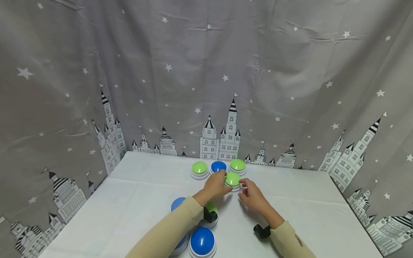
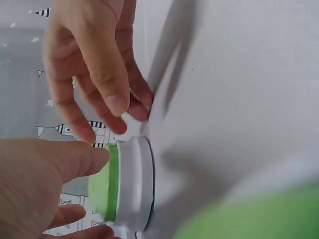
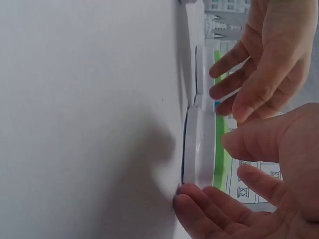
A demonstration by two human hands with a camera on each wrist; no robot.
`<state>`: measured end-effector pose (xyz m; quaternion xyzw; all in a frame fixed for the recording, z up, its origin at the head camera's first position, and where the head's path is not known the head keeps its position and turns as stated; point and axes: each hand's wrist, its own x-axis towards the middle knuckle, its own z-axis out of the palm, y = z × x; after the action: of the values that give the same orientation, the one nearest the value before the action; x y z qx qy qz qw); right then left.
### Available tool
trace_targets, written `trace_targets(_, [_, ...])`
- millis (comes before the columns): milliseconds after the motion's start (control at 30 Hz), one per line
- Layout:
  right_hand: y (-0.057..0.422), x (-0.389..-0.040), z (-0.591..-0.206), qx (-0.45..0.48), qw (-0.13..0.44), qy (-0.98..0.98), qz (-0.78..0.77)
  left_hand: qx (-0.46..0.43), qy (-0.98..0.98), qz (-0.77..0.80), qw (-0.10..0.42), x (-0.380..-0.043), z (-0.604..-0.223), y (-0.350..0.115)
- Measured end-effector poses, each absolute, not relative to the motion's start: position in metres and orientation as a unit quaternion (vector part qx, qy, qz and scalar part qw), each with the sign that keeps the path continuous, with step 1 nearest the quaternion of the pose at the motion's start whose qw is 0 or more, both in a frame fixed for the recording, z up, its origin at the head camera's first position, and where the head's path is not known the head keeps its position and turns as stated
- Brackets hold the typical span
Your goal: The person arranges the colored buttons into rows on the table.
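A round push button with a green dome [image 1: 233,179] and a white base rests on the white table between both hands. My left hand [image 1: 214,185] is at its left side, fingers spread and loosely bent, the thumb near the front rim. In the left wrist view the left thumb overlaps the edge of the green dome [image 2: 112,186]. Opposite, my right hand [image 1: 254,197] has its fingertips close to the button's right side, fingers relaxed and parted. The left wrist view shows a gap between the right fingers and the button.
Behind stand a green button [image 1: 199,167], a blue button [image 1: 218,166] and another green button [image 1: 237,164]. Nearer me, partly under my left sleeve [image 1: 171,229], are several more, including a blue button [image 1: 202,241]. A grey castle-print curtain [image 1: 180,89] hangs behind the table [image 1: 138,186].
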<state>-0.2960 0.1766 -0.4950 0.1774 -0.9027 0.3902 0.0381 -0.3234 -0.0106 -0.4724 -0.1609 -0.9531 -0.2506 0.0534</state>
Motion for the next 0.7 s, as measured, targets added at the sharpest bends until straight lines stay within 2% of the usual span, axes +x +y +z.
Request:
trace_targets(233, [0.176, -0.311, -0.502, 0.181, 0.047, -0.906, 0.379, -0.157, -0.953, -0.257, 0.041, -0.337, -0.482, 0.002])
trace_targets(700, [0.178, -0.330, -0.514, 0.197, 0.031, -0.895, 0.400, -0.169, -0.943, -0.276, 0.071, -0.344, -0.497, 0.002])
